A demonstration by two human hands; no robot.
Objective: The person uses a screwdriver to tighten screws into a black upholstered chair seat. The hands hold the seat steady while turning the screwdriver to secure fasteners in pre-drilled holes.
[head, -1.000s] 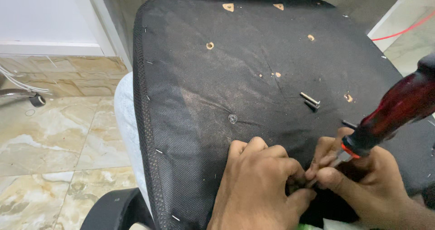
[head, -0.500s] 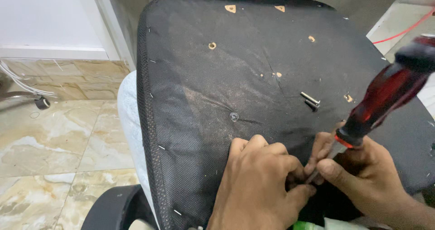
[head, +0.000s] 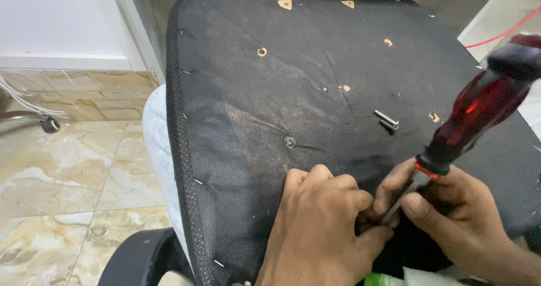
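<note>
two hands worked a screwdriver at the near edge of an upturned chair seat.

the left hand (head: 324,229) lay curled in a loose fist on the black fabric underside of the seat (head: 315,94), its fingers bunched at the spot where the tool's tip met the fabric; whether that grip pinched anything small could not be told. the right hand (head: 456,213) had its grip closed on the metal shaft of the screwdriver (head: 468,117), just below the red and black handle, which slanted up and to the right, blurred at its top. a loose silver bolt (head: 386,120) lay on the fabric, apart from both hands, beyond the right one. several small holes with wood showing dotted the seat. marble-patterned floor tiles (head: 73,167) lay to the left.
</note>
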